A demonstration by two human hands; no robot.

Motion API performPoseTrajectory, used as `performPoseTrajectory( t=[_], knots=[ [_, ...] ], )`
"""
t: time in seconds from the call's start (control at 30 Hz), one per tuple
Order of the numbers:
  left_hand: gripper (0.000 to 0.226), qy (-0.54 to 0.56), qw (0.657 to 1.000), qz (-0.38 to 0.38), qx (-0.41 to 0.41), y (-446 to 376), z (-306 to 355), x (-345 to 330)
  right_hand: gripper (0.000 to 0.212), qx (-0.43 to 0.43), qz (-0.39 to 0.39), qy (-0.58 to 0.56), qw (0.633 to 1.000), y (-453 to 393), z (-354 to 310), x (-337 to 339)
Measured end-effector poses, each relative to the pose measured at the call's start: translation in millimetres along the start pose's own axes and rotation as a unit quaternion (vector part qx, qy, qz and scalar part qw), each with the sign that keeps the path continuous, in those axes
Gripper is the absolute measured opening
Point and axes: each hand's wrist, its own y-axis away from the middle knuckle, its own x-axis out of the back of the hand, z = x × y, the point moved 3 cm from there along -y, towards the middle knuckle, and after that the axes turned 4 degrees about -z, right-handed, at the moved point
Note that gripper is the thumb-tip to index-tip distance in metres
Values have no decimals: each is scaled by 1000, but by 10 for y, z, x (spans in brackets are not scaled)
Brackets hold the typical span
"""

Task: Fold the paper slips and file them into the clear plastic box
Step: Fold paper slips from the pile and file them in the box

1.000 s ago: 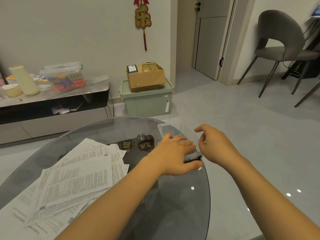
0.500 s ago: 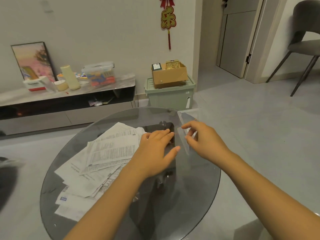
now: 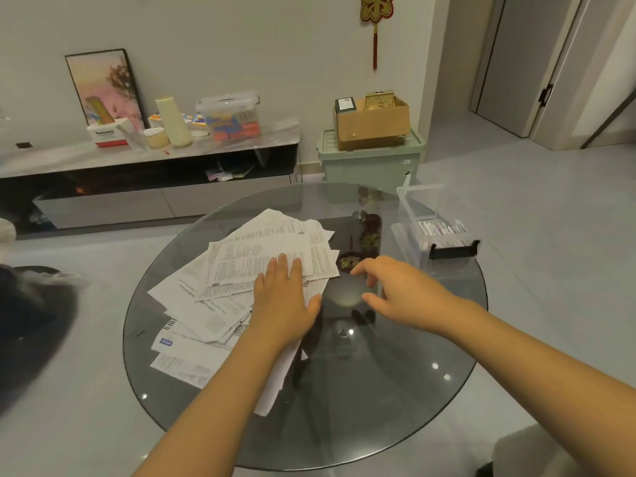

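Two hands (image 3: 285, 304), one clear box (image 3: 435, 232)

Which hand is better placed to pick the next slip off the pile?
Left, probably. The left hand already lies flat on the paper slips. The right hand hovers over bare glass table between the pile and the clear plastic box, holding nothing, so it is nearer for filing.

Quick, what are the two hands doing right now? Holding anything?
Left hand: open, lying flat on the paper slips.
Right hand: open, fingers loosely curved above the glass table, holding nothing.
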Motion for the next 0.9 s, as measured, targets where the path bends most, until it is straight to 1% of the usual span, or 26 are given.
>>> performPoseTrajectory(
  t=[0.1, 0.17, 0.27, 0.43, 0.53, 0.63, 0.83, 0.9],
  knots=[
    [77, 15, 999, -11, 33, -77, -154, -89, 39, 2, -7, 10, 1000, -18, -16, -18],
    [75, 25, 999, 12, 39, -112, -197, -73, 39, 4, -8, 11, 1000, -23, -37, -17],
    [61, 6, 997, 65, 32, -115, -159, 15, 38, 8, -11, 14, 1000, -22, -81, -21],
    [43, 13, 993, 115, 18, -99, -80, 54, 38, 6, -23, 17, 1000, -14, -117, -45],
    [34, 20, 991, 135, 3, -96, -61, 66, 38, 6, -25, 15, 1000, 3, -123, -39],
    [30, 39, 988, 148, -4, -96, -54, 57, 38, 5, -23, 14, 1000, 19, -111, -26],
    [21, 127, 975, 183, 12, -99, -94, 61, 38, 6, -20, 14, 1000, 46, -97, -13],
    [17, 132, 975, 181, 9, -72, -59, 87, 37, 7, -12, 15, 1000, 52, -91, -4]
  ],
)
